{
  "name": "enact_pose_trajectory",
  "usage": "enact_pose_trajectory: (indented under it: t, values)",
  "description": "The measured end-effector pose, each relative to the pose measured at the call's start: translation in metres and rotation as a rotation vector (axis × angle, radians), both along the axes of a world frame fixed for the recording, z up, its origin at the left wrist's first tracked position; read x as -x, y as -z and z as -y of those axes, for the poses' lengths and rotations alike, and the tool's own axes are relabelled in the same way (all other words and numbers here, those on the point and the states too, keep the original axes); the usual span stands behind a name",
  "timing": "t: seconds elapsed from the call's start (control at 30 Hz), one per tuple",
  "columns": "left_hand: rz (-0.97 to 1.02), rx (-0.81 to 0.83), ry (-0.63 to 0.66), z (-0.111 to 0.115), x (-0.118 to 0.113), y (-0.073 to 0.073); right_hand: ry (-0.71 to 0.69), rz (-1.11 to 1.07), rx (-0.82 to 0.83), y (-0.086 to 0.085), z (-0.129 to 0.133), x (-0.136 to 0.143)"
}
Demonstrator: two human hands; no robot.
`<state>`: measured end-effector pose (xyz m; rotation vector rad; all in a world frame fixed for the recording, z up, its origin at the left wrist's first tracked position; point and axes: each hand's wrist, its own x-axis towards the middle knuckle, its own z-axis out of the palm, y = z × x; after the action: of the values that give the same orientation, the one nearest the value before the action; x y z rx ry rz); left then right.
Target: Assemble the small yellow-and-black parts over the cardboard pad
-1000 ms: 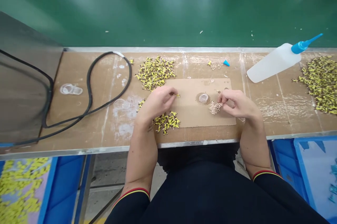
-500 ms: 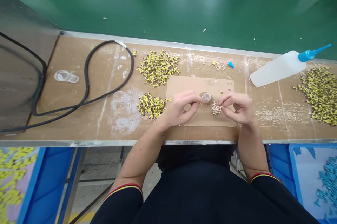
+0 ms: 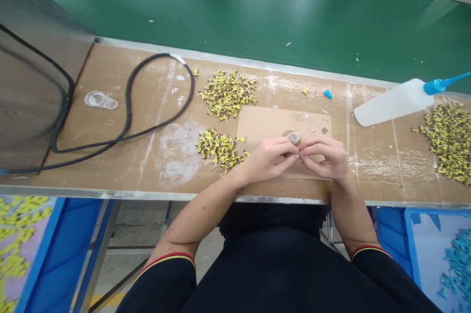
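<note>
My left hand (image 3: 274, 160) and my right hand (image 3: 326, 157) meet fingertip to fingertip over a flat cardboard sheet (image 3: 257, 124). Both are closed in a pinch; whatever lies between the fingertips is too small and covered to make out. Just beyond the fingers sits a small round clear dish (image 3: 293, 138). Under my right fingers a little of the heap of tiny pale pieces (image 3: 306, 157) shows; the hands cover most of it. Left of the sheet lie a near pile of small yellow-and-brown pieces (image 3: 220, 148) and a farther pile of similar pieces (image 3: 228, 93).
A white squeeze bottle with a blue nozzle (image 3: 395, 102) lies at the right, beside a large yellow pile (image 3: 451, 143). A blue cap (image 3: 328, 93) rests behind the sheet. Black cable (image 3: 128, 92) loops across the left. Blue bins (image 3: 73, 239) stand below the table edge.
My hands have come together; before, they were apart, the right one at the heap of pale pieces and the left one by the dish. The view has shifted slightly.
</note>
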<state>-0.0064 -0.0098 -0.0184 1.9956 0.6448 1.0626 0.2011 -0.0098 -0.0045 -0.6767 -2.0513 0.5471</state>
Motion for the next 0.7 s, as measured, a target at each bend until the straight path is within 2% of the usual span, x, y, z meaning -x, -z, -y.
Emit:
enact_pose_trajectory:
  t: [0.4, 0.6, 0.7]
  values:
    - [0.021, 0.131, 0.083, -0.0040, 0.0071, -0.0027, -0.057, -0.059, 0.101, 0.0001, 0.0020, -0.0007]
    - [0.037, 0.211, 0.042, -0.0056, 0.0088, -0.0014, -0.121, -0.039, 0.166, -0.0013, 0.0035, -0.0013]
    - [0.069, 0.224, 0.006, -0.0057, 0.0079, 0.0008, -0.107, -0.020, 0.171, -0.0010, 0.0039, 0.0006]
